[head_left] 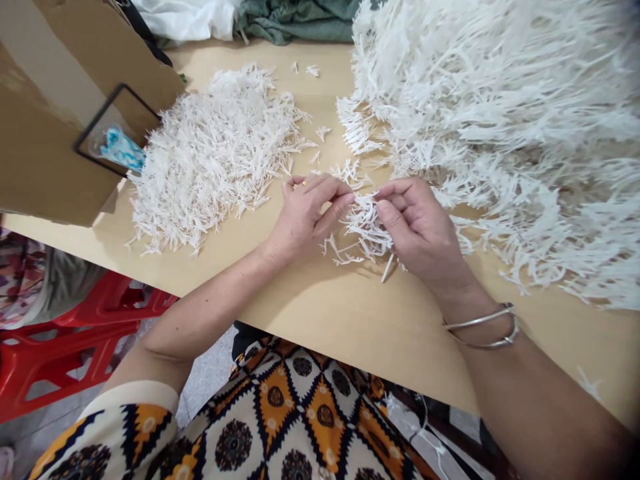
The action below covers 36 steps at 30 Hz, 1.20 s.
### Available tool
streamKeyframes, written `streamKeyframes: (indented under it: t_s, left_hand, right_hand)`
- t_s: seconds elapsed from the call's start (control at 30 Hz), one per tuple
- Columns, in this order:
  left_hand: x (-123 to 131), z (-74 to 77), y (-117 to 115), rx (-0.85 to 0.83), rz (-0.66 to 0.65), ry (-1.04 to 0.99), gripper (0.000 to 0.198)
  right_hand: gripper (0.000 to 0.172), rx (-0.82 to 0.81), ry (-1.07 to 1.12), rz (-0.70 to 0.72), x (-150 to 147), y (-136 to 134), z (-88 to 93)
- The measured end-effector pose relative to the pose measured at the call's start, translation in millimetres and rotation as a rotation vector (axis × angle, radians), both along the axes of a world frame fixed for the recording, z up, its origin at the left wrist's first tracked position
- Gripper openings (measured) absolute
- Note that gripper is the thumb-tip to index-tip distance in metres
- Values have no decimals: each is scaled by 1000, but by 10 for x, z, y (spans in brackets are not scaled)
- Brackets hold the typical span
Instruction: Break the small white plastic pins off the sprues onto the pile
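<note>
Several white, thin-branched sprigs [369, 227], plastic-looking, lie in a small bunch at the middle of the table between my hands. My left hand [313, 210] is closed, with thumb and forefinger pinched at the bunch's upper left edge. On the other side my right hand [417, 227] pinches a sprig between thumb and bent fingers. Where the fingertips meet, the exact pieces are too small to tell apart. To the left spreads a low heap of short white sprigs [215, 153]. A far larger pile of longer white branched strands [500, 133] fills the right side.
A cardboard box [65, 87] stands at the left, with a black wire frame [120, 130] and a blue-and-white packet [123, 148] against it. White and green cloth [295, 20] lies along the back. Red stools [65, 333] stand below the table's [280, 307] front edge.
</note>
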<state>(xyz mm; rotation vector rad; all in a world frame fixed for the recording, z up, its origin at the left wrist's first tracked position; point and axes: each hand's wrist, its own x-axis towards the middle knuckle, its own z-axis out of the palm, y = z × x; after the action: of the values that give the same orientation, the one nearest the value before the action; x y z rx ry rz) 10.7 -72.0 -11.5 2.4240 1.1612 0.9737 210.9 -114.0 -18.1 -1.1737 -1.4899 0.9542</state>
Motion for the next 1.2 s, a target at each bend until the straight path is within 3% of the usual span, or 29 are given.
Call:
streamKeyframes:
  t_s: [0.17, 0.43, 0.73, 0.97, 1.2]
  left_hand:
    - [-34, 19, 27, 6, 34, -90, 31]
    - [-4, 43, -2, -73, -72, -162, 40]
    - [29, -65, 65, -97, -122, -318, 46]
    - [7, -20, 28, -207, -131, -268, 47]
    - [32, 4, -10, -253, -269, -274, 38]
  right_hand:
    - [15, -44, -2, -43, 10, -5, 30]
    - [15, -45, -21, -42, -35, -10, -4]
    - [15, 5, -45, -50, -73, -55, -10]
    - [15, 47, -108, -93, -27, -55, -80]
    - [16, 52, -80, -180, 7, 11, -146]
